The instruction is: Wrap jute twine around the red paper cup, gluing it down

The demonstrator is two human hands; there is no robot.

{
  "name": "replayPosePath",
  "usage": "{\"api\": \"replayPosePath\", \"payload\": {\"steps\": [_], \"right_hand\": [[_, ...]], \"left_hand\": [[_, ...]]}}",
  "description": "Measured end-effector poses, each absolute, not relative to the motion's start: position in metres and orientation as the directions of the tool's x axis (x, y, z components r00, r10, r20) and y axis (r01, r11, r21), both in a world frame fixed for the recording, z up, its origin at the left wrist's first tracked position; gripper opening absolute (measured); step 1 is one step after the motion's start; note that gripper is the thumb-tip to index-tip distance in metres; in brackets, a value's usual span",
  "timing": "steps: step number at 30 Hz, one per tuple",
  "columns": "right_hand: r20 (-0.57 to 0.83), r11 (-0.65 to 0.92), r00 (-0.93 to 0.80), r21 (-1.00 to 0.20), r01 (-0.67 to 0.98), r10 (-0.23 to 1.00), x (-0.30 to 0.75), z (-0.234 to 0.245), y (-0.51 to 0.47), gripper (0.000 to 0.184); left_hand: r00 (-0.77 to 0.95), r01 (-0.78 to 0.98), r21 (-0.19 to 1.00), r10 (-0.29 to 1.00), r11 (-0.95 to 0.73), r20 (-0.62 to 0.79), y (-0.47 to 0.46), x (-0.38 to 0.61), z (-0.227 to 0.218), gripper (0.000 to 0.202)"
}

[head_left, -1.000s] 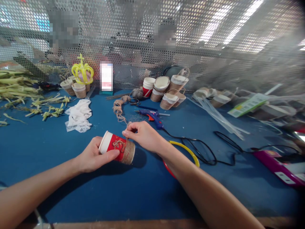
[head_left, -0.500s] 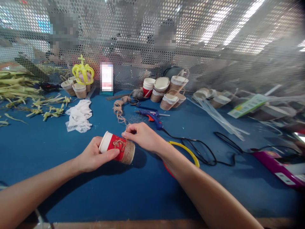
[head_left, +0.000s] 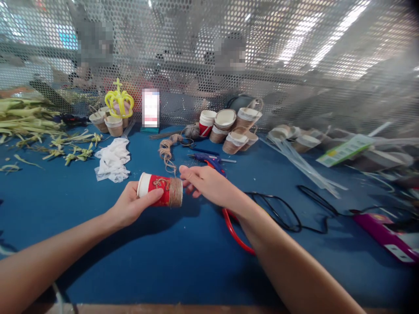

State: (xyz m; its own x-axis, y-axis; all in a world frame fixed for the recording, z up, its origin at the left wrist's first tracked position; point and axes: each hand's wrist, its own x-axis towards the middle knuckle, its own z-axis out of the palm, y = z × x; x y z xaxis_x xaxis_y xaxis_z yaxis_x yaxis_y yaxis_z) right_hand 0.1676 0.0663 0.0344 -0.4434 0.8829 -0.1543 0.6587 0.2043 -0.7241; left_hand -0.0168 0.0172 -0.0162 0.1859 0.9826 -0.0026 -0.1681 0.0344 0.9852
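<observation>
A paper cup (head_left: pixel 160 190), white at the rim end with a red printed band, lies sideways in my left hand (head_left: pixel 126 205). My left thumb presses on the red band, and the other fingers are behind the cup. Brown jute twine (head_left: pixel 176 192) is wound in rows around the cup's base end. From there a strand leads up to a loose skein of twine (head_left: pixel 166 150) on the table. My right hand (head_left: pixel 204 183) is beside the base end, fingers apart, close to the strand. No grip on the strand shows.
Behind my right hand lies a blue glue gun (head_left: pixel 212 160) with a black cord (head_left: pixel 284 218). Twine-wrapped cups (head_left: pixel 234 141) stand near the perforated metal screen (head_left: pixel 183 52). White cloth (head_left: pixel 113 159) lies left, a red hoop (head_left: pixel 234 233) under my right forearm, a purple power strip (head_left: pixel 386 235) right.
My right hand's pinch at the twine has opened, and the hand has turned and drawn slightly off the base end. The cup has tilted to nearly level. The view has shifted slightly.
</observation>
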Motion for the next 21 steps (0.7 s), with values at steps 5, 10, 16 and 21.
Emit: {"api": "replayPosePath", "payload": {"steps": [5,10,16,21], "right_hand": [[-0.207,0.204,-0.638,-0.837,0.508,0.742,0.17,0.045,0.06,0.036],[-0.096,0.212,-0.601,-0.882,0.421,0.793,0.177,0.034,0.055,0.033],[0.193,0.462,-0.506,-0.743,0.485,0.841,0.174,0.017,0.036,0.036],[0.362,0.656,-0.567,-0.573,0.491,0.74,0.172,0.007,0.027,0.037]], "left_hand": [[0.204,-0.003,0.998,0.977,-0.066,0.066,0.017,-0.019,-0.013,0.028],[0.321,0.018,1.0,0.947,-0.01,0.004,0.018,-0.019,-0.004,0.021],[0.354,-0.32,0.866,0.896,0.385,-0.268,0.025,-0.02,0.002,0.03],[0.376,-0.379,0.757,0.836,0.533,-0.4,0.03,-0.021,0.001,0.019]]}}
